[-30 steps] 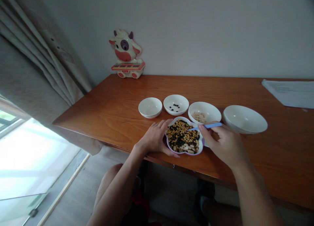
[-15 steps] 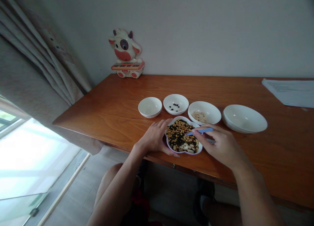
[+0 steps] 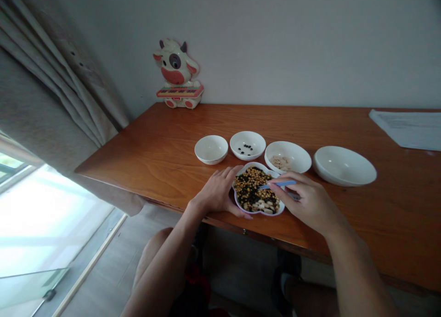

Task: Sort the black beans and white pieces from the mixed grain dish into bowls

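Note:
A lobed white dish (image 3: 281, 208) full of mixed yellow, black and pale beans sits near the front edge of the wooden table (image 3: 155, 151). My left hand (image 3: 217, 193) cups the dish's left side, fingers curled against its rim. My right hand (image 3: 308, 202) pinches blue tweezers (image 3: 277, 184), whose tips point left into the beans. Behind the dish stands a row of white bowls: an empty small one (image 3: 211, 149), one with a few black beans (image 3: 247, 145), one with pale beans (image 3: 288, 157), and a larger empty one (image 3: 344, 165).
A cow-shaped toy keyboard (image 3: 177, 76) leans against the wall at the table's back left. Papers (image 3: 409, 128) lie at the far right. A curtain (image 3: 51, 92) hangs left of the table, over a bright window. My knees show below the table edge.
My right hand has moved left and down with the tweezers, from beside the pale-bean bowl to over the mixed dish. My left hand has stayed on the dish.

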Available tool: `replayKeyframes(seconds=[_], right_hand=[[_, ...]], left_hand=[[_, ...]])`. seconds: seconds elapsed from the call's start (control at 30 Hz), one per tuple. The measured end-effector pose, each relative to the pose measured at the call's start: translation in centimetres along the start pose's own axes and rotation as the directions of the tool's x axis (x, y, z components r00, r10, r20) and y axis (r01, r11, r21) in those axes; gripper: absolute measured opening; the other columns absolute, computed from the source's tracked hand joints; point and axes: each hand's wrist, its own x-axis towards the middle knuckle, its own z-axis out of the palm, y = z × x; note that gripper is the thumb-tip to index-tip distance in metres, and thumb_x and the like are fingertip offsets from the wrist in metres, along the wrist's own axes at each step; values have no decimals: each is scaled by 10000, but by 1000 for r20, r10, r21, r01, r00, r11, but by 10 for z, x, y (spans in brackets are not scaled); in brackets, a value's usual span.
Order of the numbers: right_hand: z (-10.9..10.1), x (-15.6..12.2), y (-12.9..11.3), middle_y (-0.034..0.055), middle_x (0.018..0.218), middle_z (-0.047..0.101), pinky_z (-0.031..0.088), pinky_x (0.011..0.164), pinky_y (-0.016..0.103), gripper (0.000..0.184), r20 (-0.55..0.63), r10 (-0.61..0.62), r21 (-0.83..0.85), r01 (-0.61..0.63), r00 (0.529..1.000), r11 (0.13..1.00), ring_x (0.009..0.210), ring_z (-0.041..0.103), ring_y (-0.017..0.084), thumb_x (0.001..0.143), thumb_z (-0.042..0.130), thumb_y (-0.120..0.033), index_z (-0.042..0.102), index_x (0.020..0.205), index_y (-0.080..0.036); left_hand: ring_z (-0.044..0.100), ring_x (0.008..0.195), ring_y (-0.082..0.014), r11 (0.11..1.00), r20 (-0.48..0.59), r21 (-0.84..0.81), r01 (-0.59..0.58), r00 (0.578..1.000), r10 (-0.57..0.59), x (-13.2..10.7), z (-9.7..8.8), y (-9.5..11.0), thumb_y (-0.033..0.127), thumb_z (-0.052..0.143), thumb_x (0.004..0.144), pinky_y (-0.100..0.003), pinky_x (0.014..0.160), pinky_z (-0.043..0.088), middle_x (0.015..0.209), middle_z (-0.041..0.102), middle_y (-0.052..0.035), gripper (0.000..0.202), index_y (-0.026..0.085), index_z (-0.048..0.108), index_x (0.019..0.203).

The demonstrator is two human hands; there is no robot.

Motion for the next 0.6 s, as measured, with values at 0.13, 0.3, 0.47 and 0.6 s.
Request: replayKeyframes(seconds=[0.13,0.3,0.47,0.6], right_hand=[[0,1,1,52,976,743,570,833,323,181,-7,8,16,-8,1000,1000,881,717,185,966,622,-313,755,914,-201],[-2,2,1,56,954,739,572,790,333,225,18,32,4,-32,999,999,841,706,186,978,596,-334,753,881,-206],[-1,2,2,58,932,742,575,781,340,231,26,22,-27,-21,999,999,843,702,195,968,608,-357,758,874,-209],[1,3,1,51,958,748,572,814,361,199,57,24,-51,-21,998,998,888,701,207,945,647,-375,776,927,-224]], left_hand=[[552,1290,-398,1000,-4,2,-4,1000,4,0,0,-1,689,889,495,-530,1111,417,1394,548,-166,1275,220,288,1516],[545,1302,-400,1000,-2,-4,-3,1000,3,0,0,0,698,885,494,-542,1120,410,1405,547,-169,1272,225,295,1517],[531,1322,-394,1000,-10,-5,-2,1000,2,0,1,-1,691,890,493,-534,1135,400,1437,527,-175,1280,213,292,1519],[537,1312,-395,1000,-10,0,5,1000,-5,-1,0,-1,691,889,494,-535,1130,407,1421,532,-182,1280,190,303,1516]])
